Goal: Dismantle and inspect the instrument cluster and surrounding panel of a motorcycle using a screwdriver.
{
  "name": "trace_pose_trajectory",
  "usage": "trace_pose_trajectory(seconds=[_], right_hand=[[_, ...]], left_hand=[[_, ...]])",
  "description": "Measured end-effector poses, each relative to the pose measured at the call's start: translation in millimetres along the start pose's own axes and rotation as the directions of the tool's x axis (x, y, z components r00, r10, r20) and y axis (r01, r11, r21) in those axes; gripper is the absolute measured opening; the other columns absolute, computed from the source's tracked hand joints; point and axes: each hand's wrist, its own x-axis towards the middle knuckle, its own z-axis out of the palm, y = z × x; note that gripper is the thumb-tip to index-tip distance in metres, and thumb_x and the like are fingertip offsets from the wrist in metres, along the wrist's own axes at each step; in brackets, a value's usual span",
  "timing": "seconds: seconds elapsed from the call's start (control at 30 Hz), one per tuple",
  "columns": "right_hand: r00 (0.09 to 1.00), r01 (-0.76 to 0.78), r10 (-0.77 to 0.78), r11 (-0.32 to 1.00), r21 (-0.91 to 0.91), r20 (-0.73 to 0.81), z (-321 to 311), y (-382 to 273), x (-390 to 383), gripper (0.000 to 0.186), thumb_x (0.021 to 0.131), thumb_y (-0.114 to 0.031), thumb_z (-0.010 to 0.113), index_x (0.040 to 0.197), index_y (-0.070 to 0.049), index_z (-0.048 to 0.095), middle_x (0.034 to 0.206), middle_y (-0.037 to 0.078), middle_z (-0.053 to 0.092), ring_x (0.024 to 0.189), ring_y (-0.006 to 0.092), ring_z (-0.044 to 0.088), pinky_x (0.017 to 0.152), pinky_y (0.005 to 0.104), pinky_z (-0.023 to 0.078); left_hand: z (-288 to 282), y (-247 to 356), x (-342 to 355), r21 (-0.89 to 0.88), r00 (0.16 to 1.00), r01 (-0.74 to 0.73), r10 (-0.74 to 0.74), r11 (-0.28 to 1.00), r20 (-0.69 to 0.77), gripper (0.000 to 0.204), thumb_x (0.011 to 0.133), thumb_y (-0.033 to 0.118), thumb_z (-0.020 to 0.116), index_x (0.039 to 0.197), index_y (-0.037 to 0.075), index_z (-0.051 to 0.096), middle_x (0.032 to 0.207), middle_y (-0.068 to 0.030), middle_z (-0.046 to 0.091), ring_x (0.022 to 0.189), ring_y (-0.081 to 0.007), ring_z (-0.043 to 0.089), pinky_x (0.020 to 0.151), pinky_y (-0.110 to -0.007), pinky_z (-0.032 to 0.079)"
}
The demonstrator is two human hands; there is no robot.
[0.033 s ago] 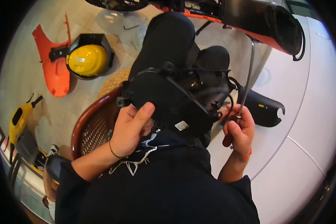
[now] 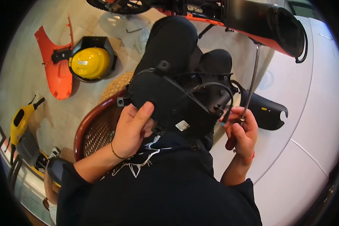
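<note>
Matte black moulded plastic housing [image 2: 173,101] held on the lap, small white rectangular label [image 2: 182,125] near its lower edge.
Left hand [image 2: 131,130] grips the housing's left side, thumb pressed on top; right hand [image 2: 242,132] closed around a slim metal-shafted screwdriver [image 2: 251,84].

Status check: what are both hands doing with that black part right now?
Left hand grips black plastic housing on lap. Right hand holds long screwdriver at housing's right edge. Black cable loops over housing near the tool.

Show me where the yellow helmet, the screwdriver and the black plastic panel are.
yellow helmet [image 2: 91,62], head view, on its dome
screwdriver [image 2: 251,84], head view, on its metal shaft
black plastic panel [image 2: 160,96], head view, on its broad outer face
</note>
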Motion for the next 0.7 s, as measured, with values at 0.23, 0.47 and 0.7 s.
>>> trace_pose_trajectory(seconds=[0.23, 0.47, 0.7], right_hand=[[0.982, -0.002, -0.007, 0.999, 0.046, 0.190, 19, -5, -9, 0.035, 0.088, 0.002, 0.053, 0.123, 0.004, 0.048, 0.103, 0.018, 0.067, 0.082, 0.0103, 0.060, 0.066, 0.0189, 0.047], [0.994, -0.006, -0.016, 0.981, 0.193, 0.111, 56, -18, 30, 0.032, 0.093, -0.001, 0.052, 0.124, 0.004, 0.048, 0.101, 0.016, 0.066, 0.067, 0.0080, 0.057, 0.053, 0.0174, 0.042], [0.996, -0.043, 0.034, 0.994, 0.104, 0.084, 78, -26, 36, 0.039, 0.086, -0.009, 0.070, 0.118, 0.001, 0.052, 0.089, -0.001, 0.058, 0.068, 0.0016, 0.053, 0.056, 0.0176, 0.042]], left_hand=[[-14, 20, 9, -0.358, 0.997, 0.027, -0.052, 0.933, -0.062, 0.026, 0.099, 0.031, 0.050, 0.079, 0.016, 0.046, 0.057, 0.0079, 0.032, 0.047, -0.0028, 0.025, 0.042, -0.019, 0.021], [-18, 19, 14, -0.426, 0.999, 0.048, -0.052, 0.904, 0.003, 0.039, 0.100, 0.038, 0.046, 0.069, 0.015, 0.048, 0.056, 0.0073, 0.036, 0.047, -0.0048, 0.028, 0.042, -0.019, 0.022], [-21, 10, 5, -0.243, 0.994, 0.087, -0.067, 0.966, 0.089, 0.029, 0.099, 0.042, 0.048, 0.091, 0.015, 0.054, 0.061, 0.0077, 0.044, 0.051, -0.0035, 0.035, 0.046, -0.018, 0.029]])
